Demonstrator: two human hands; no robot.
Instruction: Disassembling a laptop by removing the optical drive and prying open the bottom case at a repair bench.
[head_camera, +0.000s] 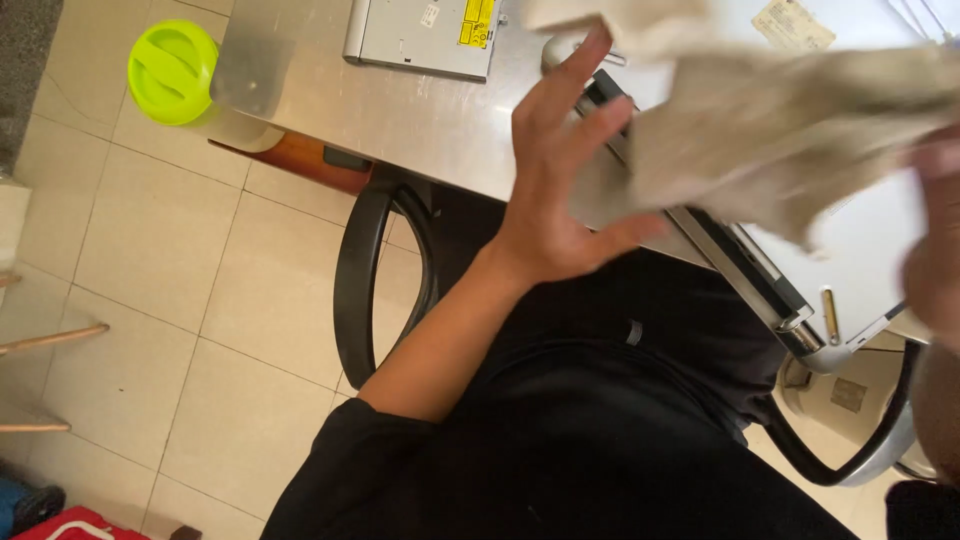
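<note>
Beige cloth (790, 130) (crumpled) just beside left hand (565, 190).

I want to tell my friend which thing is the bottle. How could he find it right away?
Start at the grey metal table and go to its corner on the far left of the picture. There stands a clear plastic bottle with a round lime-green lid, above the beige tiled floor. Nothing else nearby is that bright green.

Our open left hand (560, 180) spreads beside the crumpled beige cloth (790, 130) that our right hand (935, 250) grips over the laptop (860, 260) at the table's (400, 110) edge.
</note>
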